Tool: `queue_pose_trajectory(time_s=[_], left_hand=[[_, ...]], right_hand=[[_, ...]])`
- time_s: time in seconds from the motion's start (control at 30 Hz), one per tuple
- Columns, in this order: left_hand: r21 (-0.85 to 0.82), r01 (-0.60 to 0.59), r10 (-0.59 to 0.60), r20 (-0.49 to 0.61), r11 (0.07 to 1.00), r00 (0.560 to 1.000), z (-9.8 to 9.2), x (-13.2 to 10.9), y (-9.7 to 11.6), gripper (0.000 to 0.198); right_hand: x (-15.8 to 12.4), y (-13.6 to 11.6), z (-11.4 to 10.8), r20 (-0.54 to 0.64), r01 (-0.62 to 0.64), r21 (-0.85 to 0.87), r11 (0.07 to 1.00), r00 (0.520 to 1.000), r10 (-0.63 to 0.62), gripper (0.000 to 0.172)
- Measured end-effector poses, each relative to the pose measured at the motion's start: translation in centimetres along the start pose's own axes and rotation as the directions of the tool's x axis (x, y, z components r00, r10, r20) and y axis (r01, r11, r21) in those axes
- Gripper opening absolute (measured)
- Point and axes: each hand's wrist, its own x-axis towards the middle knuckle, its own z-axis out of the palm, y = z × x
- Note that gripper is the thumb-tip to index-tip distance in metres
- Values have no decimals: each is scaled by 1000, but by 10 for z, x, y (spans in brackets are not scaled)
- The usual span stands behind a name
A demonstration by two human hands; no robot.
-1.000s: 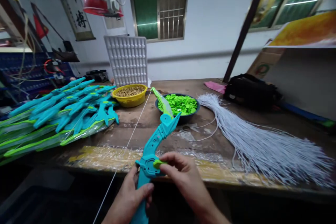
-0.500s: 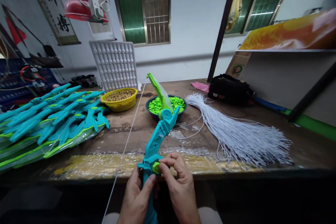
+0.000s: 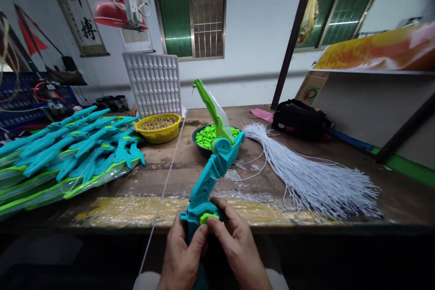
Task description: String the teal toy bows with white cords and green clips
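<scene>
Evidently, the green piece (image 3: 207, 218) sat on the turquoise bow (image 3: 203, 188), right at the right hand's (image 3: 239, 238) thumb tip, which pressed it, forefinger curled beyond. The left hand (image 3: 183, 247) clasped the bow's left side (far fingers hidden); its long axis ran forward and rightward.
</scene>
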Motion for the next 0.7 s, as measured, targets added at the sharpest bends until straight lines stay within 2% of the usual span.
queue_pose_trajectory(time_s=[0.07,0.2,0.37,0.5,0.63,0.7], left_hand=[[69,-39,40,-4,997,999,-6,0,-2,41],[109,-103,110,-61,989,992,-12,-2,-3,40],[85,-108,117,-112,991,987,-12,-3,-1,34],[39,-60,64,-118,997,991,-16,2,2,35],[-95,24,-30,-60,995,998,-18,5,6,37],[-121,21,-33,-104,992,994,-17,4,5,38]], right_hand=[[2,-9,-5,56,-24,-19,1000,998,25,52],[5,-16,-4,115,-33,94,995,993,22,43],[4,-12,13,25,23,5,1000,999,-23,42],[6,-9,24,14,-3,44,999,1000,3,47],[12,-8,25,-43,73,7,997,996,-73,40],[15,-9,23,-18,60,48,997,998,-59,37]])
